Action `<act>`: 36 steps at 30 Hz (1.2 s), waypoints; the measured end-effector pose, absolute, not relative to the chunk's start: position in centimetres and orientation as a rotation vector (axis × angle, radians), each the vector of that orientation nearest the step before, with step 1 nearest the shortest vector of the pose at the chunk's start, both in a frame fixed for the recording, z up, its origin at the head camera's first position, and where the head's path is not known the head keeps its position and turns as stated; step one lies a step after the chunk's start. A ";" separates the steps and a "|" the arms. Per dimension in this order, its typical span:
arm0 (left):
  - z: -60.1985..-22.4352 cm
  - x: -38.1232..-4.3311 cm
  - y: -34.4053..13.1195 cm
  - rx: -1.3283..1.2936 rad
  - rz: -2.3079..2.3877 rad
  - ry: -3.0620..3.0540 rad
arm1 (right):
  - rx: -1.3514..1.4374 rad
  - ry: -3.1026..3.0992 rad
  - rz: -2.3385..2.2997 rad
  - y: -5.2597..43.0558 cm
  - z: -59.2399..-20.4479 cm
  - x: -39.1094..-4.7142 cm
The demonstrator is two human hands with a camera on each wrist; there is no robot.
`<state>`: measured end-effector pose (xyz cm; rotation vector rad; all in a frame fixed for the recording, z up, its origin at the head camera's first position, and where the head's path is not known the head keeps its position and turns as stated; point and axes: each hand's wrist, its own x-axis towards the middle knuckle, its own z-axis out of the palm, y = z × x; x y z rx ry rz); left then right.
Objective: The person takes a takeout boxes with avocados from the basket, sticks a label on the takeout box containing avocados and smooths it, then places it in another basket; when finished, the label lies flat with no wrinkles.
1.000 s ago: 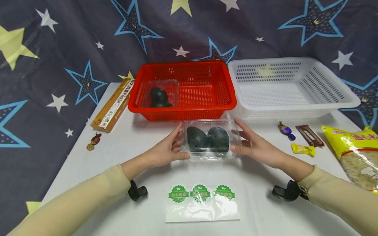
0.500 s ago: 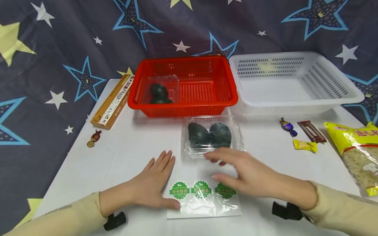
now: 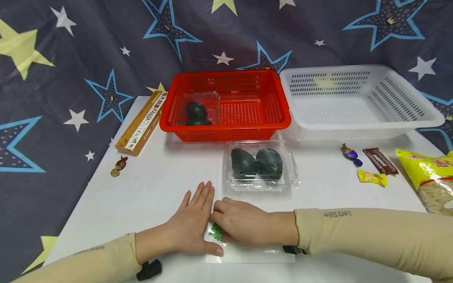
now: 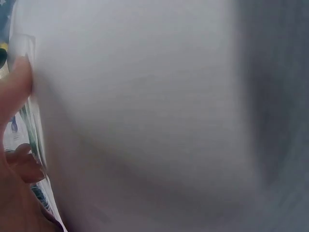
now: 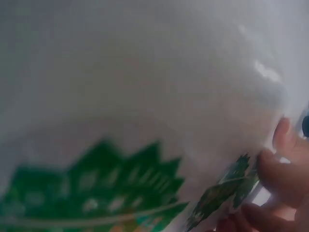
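The bench (image 3: 148,184) carries the clear clamshell (image 3: 261,166) of two dark eggs, closed but unlabelled, its long axis left-right; nearer lies the sticker sheet (image 3: 247,254), likewise left-right; left hand (image 3: 189,230) presses it flat, fingers straight; right hand (image 3: 240,226) curls onto the leftmost green sticker (image 3: 216,232), seemingly not yet peeled.

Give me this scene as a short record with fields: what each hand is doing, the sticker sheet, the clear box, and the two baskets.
left hand: flat on the table, thumb on the sheet's left edge
right hand: fingers curled at a green sticker; grip unclear
sticker sheet: mostly covered by the right hand
clear box: closed, two dark items inside, nobody touching it
red basket: holds a second clear box
white basket: nothing visible inside
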<state>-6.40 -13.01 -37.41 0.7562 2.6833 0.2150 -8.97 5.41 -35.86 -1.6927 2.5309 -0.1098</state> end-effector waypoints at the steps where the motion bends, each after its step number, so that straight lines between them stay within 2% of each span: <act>1: -37.4 -6.4 -13.0 0.753 0.213 2.686 | -1.694 2.534 -0.117 5.4 -36.0 -9.0; 26: -37.4 -6.3 -12.9 0.755 0.240 2.732 | -1.812 2.492 -0.179 5.5 -36.0 -8.9; 36: -37.3 -6.2 -13.0 0.744 0.228 2.716 | -1.601 2.429 -0.416 5.4 -35.2 -9.5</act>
